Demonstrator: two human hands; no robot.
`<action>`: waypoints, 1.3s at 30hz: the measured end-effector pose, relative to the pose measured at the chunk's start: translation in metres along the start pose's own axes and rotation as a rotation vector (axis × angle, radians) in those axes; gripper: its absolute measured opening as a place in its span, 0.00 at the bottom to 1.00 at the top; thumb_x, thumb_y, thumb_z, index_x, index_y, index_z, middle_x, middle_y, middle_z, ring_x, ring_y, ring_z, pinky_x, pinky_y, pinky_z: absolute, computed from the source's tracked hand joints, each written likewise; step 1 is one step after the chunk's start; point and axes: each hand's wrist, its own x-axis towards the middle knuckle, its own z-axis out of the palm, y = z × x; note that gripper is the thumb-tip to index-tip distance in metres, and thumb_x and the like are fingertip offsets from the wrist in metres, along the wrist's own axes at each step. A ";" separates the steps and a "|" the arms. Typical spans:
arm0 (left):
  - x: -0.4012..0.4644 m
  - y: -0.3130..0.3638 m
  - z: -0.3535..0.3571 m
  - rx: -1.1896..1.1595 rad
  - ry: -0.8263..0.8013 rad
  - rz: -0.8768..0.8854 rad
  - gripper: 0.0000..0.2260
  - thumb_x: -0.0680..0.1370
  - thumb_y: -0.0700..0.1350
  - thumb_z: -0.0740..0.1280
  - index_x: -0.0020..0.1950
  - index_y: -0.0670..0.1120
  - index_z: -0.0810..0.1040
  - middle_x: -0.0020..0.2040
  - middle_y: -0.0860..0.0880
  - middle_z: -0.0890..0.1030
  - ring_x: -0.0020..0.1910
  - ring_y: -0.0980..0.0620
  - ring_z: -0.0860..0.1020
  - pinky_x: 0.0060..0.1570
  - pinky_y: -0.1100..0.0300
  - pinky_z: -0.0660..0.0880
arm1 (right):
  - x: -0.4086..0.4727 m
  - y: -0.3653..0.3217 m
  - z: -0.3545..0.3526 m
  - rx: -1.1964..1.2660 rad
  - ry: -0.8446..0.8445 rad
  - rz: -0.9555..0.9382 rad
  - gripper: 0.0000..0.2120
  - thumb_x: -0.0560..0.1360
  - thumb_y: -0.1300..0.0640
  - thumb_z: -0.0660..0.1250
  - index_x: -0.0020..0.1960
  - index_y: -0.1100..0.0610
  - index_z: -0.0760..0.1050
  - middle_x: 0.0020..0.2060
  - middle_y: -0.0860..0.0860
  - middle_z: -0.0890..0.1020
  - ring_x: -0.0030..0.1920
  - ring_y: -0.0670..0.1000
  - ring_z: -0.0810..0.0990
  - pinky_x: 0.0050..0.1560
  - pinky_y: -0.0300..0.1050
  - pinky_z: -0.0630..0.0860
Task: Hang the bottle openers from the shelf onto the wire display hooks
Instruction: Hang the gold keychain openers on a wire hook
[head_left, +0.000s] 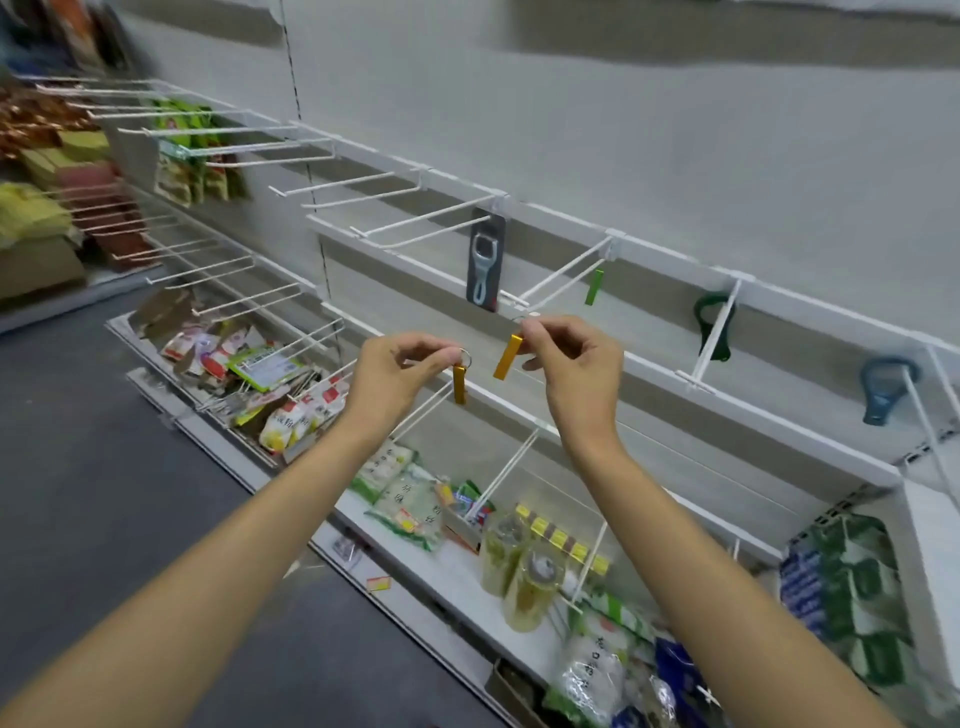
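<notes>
Hands pinching slim gold metal bottle openers

Bright even light, blurred warped edges

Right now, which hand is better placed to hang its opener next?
Probably the right hand: it pinches its gold opener just below a hook tip. The left hand holds its opener lower.

Two bare forearms reach in from the lower edge, with no sleeve in view on either. The left hand and the right hand wear no gloves, rings, watch or bracelet. Both wrists are slim and uncovered. The fingernails look short and plain.
</notes>
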 end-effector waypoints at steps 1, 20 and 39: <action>0.003 0.000 0.001 0.000 -0.015 0.005 0.03 0.75 0.42 0.74 0.47 0.50 0.86 0.40 0.56 0.87 0.41 0.62 0.83 0.48 0.65 0.79 | 0.002 0.000 0.002 -0.010 0.017 -0.010 0.05 0.79 0.60 0.71 0.49 0.61 0.85 0.40 0.52 0.86 0.41 0.50 0.86 0.41 0.41 0.82; 0.078 -0.023 0.005 -0.120 -0.359 -0.083 0.03 0.77 0.43 0.73 0.47 0.50 0.86 0.43 0.53 0.88 0.46 0.57 0.85 0.47 0.64 0.80 | 0.033 0.022 0.014 -0.135 0.300 0.128 0.05 0.78 0.59 0.71 0.49 0.59 0.86 0.39 0.51 0.87 0.41 0.49 0.86 0.41 0.39 0.82; 0.118 -0.023 0.016 -0.210 -0.358 -0.097 0.04 0.77 0.42 0.72 0.48 0.49 0.86 0.44 0.51 0.88 0.46 0.54 0.85 0.45 0.62 0.82 | 0.153 0.083 -0.021 -0.258 0.455 0.187 0.05 0.77 0.59 0.71 0.46 0.56 0.86 0.38 0.49 0.87 0.40 0.48 0.86 0.42 0.42 0.83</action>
